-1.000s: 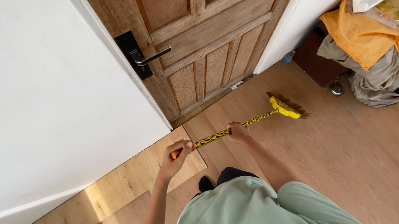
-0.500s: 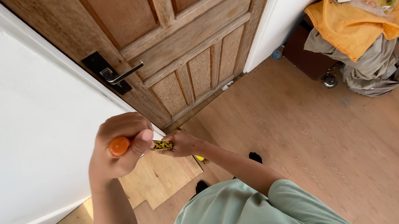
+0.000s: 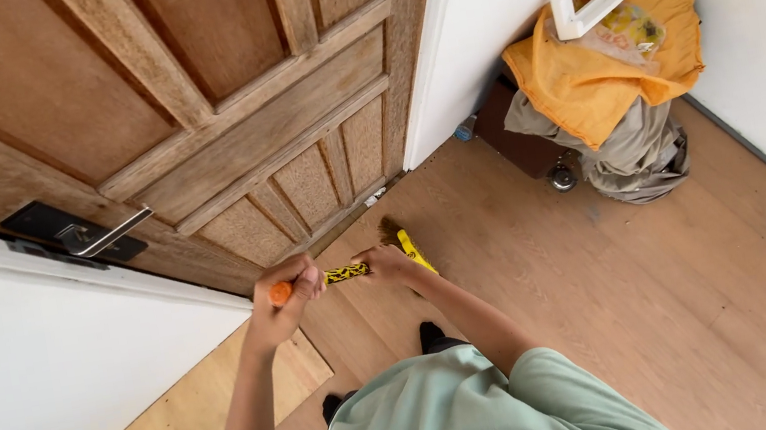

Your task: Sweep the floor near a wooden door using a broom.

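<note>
A: At the door's foot, 12 o'clock from my feet: broom [image 3: 380, 261] held in both hands. Left hand [image 3: 286, 298] wrapped tight round the orange handle end, right hand [image 3: 388, 263] closed lower on the yellow-black shaft. Bristles touch the wood floor [image 3: 620, 311] by the door [image 3: 217, 118].

B: Progress?

A: Mid-sweep, I'd judge. No dust pile visible; can't tell what's left.

B: Counts?

A: One broom, one door, one lever handle [image 3: 97, 232], one cloth heap [image 3: 614, 100] at 2 o'clock.

my left hand [image 3: 282, 299] grips the broom [image 3: 360, 267] at its orange handle end; my right hand [image 3: 388, 263] holds the yellow-and-black patterned shaft further down. the broom runs forward, its yellow head and brown bristles low at the foot of the door.
</note>
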